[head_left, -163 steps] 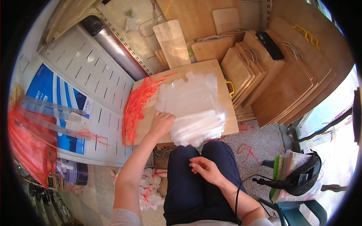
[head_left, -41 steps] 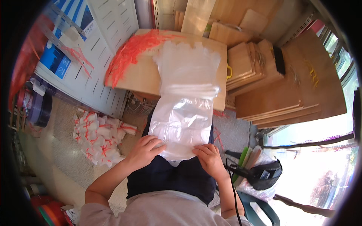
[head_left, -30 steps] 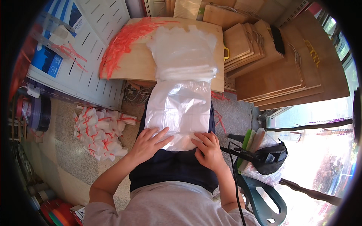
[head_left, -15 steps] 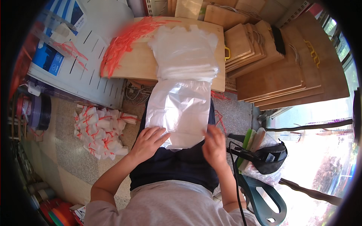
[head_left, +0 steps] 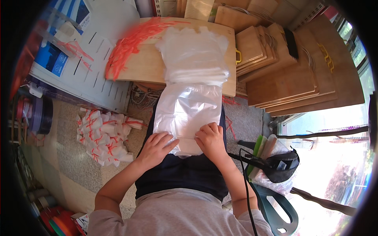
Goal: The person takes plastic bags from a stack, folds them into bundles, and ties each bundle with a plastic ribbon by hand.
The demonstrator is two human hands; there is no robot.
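Note:
A clear-white plastic bag [head_left: 185,106] is spread over my lap, its upper end meeting a stack of similar bags [head_left: 193,55] on the wooden table. My left hand [head_left: 157,148] rests on the bag's lower left part, fingers extended and slightly apart. On the lower right part is my right hand [head_left: 211,140], its fingers curled in and closed on the film. The lower right corner of the bag is hidden beneath that hand.
Red plastic strips [head_left: 126,49] lie along the left of the wooden table [head_left: 147,70]. Tied white bundles [head_left: 104,135] are heaped on the floor at left. Wooden boards [head_left: 283,82] lean at right, above a black pouch [head_left: 281,164] and a green stool [head_left: 281,212].
My right hand has moved left from the bag's right edge onto its lower part, and its fingers have curled in. The left hand stays almost where it was.

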